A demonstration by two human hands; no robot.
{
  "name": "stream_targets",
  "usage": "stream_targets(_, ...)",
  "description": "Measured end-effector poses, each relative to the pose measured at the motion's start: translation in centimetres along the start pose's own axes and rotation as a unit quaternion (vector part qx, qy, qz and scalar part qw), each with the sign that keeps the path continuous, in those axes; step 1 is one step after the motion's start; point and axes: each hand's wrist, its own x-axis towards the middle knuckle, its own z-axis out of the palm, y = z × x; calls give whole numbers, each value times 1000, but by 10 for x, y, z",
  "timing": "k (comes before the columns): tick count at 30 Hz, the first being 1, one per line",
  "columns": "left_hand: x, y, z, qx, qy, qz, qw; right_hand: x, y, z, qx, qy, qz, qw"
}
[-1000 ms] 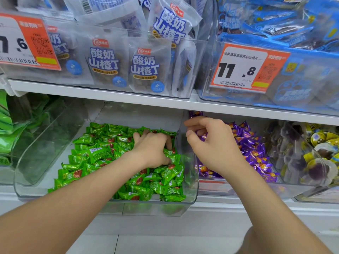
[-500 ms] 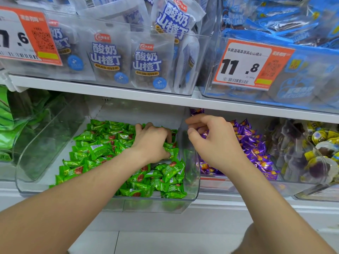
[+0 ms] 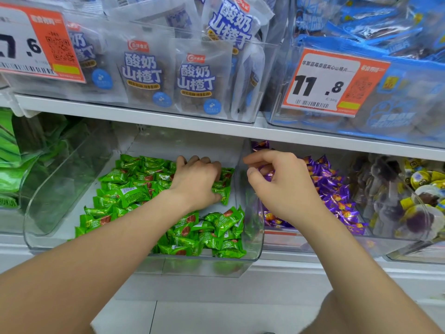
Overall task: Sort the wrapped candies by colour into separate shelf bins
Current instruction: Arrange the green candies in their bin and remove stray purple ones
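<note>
The green candies (image 3: 134,186) lie in a clear bin (image 3: 60,189) on the lower shelf, heaped at its middle, right and front. The left part of the bin floor is bare, and a small bare patch shows just under the left grip (image 3: 199,182). This grip is deep in the bin, with its fingers curled down round some green candies and its thumb pressing one. It sits just beside the bin's right wall. On the other side of that wall is the next bin (image 3: 281,242), where the purple candies (image 3: 332,189) are piled. The right grip (image 3: 286,186) hangs over them, near the same wall, with fingers and thumb bent toward each other. A bit of purple shows between them, but I cannot tell if the grip pinches it. The white edge of the upper shelf (image 3: 168,118) runs just above both grips, so there is little room overhead. Both arms come in over the low front walls.
</note>
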Motion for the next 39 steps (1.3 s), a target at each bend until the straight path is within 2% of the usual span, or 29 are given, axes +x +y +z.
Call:
stream_targets(4, -1, 2, -6, 3, -6, 2, 1000, -2, -2, -1, -4, -3, -3, 1000)
stream_targets(7, -4, 2, -26, -51, -12, 6, 999, -3, -4, -1, -30, -4, -28, 999)
stream_targets(9, -9, -3, -39, -130, -85, 34, 987, -7, -7, -1, -43, 0, -51, 998)
stream_targets(11, -21, -5, -47, -165, -185, 86, 965, -11, -11, -4, -49, 0, -65, 997)
stream_targets(13, -35, -2, -44, -128, -244, 106, 956, -15, -13, -7, -47, -10, -71, 996)
stream_targets(14, -40, 0, -39, -93, -249, 107, 958, -17, -12, -8, -45, -19, -73, 996)
stream_targets(16, -46, 8, -31, -67, -222, 111, 966, -20, -11, -10, -49, -40, -76, 995)
stream_targets(21, -48, 10, -35, -163, -90, 78, 979, -24, -4, -11, -48, -28, -84, 995)
stream_targets(25, -58, 3, -57, -308, -33, 69, 948, -32, -9, -9, -29, -23, -83, 996)
stream_targets(28, -62, 2, -76, -344, 10, 41, 938, -38, -15, -4, -28, -52, -85, 995)
stream_targets(30, -66, 0, -85, -392, 11, 35, 919, -39, -18, -5, 2, -58, -80, 995)
stream_targets(35, -82, -8, -96, -503, -47, 31, 863, -40, -21, -7, 46, -53, -54, 996)
stream_targets(37, -83, -16, -90, -477, -30, -19, 878, -41, -20, -4, 19, -46, -58, 997)
stream_targets(39, -76, -28, -76, -391, 14, -95, 915, -39, -16, -3, 1, -11, -35, 999)
